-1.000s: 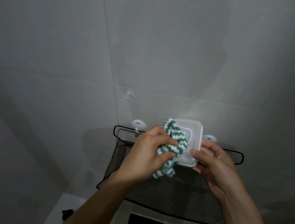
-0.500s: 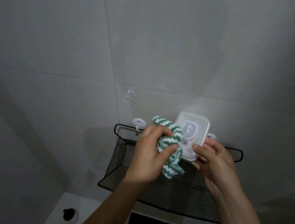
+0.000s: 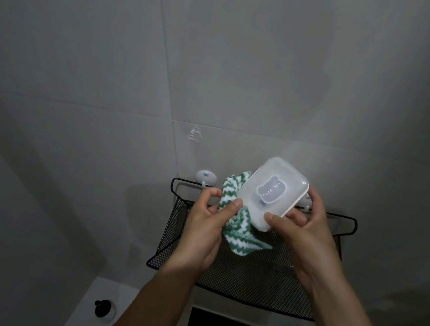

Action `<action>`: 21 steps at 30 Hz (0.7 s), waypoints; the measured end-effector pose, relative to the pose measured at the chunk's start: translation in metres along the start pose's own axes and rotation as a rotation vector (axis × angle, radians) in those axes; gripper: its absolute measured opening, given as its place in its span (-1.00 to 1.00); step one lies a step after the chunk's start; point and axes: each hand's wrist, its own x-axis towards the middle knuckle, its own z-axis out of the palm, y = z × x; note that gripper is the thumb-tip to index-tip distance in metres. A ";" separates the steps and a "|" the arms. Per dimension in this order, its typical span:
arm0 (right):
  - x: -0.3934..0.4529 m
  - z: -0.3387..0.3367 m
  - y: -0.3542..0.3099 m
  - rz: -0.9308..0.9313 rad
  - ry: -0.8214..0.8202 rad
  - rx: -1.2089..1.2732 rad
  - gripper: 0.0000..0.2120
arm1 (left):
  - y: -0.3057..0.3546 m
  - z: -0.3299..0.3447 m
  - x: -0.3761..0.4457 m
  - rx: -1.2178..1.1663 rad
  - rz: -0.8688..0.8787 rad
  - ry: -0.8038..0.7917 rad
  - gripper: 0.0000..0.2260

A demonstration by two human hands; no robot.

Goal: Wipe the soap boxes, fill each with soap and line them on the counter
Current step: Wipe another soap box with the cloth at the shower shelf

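Right hand (image 3: 305, 234) curled round a clear soap box (image 3: 272, 193), thumb on its near edge, fingers behind its far side, box tilted and held in the air above a black mesh basket (image 3: 256, 280). Left hand (image 3: 200, 231) pinching a green-and-white cloth (image 3: 232, 215), thumb pressed on it just beside the box's left edge, cloth trailing below the fingers and under the box.

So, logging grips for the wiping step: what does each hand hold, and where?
Right hand grips the soap box at its lower corner; left hand pinches the bunched cloth.
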 end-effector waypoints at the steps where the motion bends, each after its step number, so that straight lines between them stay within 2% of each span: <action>1: 0.000 0.000 0.000 -0.007 -0.018 -0.020 -0.10 | 0.002 -0.002 0.002 -0.001 -0.019 0.002 -0.71; 3: -0.001 -0.003 0.000 -0.013 -0.033 -0.039 -0.13 | 0.007 -0.006 0.006 0.015 -0.036 -0.002 -0.73; 7: -0.001 -0.015 -0.015 0.012 -0.029 -0.021 -0.68 | 0.023 -0.021 0.014 0.140 -0.060 -0.052 -0.78; 11: -0.001 -0.032 -0.026 0.143 -0.193 -0.134 -0.69 | 0.043 -0.036 0.018 0.340 -0.112 -0.244 -0.71; 13: -0.002 -0.035 -0.026 0.196 -0.282 -0.215 -0.65 | 0.047 -0.039 0.018 0.418 -0.140 -0.291 -0.73; 15: -0.003 -0.038 -0.023 0.216 -0.298 -0.244 -0.64 | 0.047 -0.040 0.020 0.456 -0.106 -0.256 -0.75; 18: -0.003 -0.041 -0.019 0.247 -0.264 -0.203 -0.66 | 0.050 -0.041 0.024 0.386 0.013 -0.068 -0.84; 21: -0.001 -0.046 -0.019 0.258 -0.238 -0.163 -0.67 | 0.058 -0.047 0.033 0.412 0.128 0.077 -0.88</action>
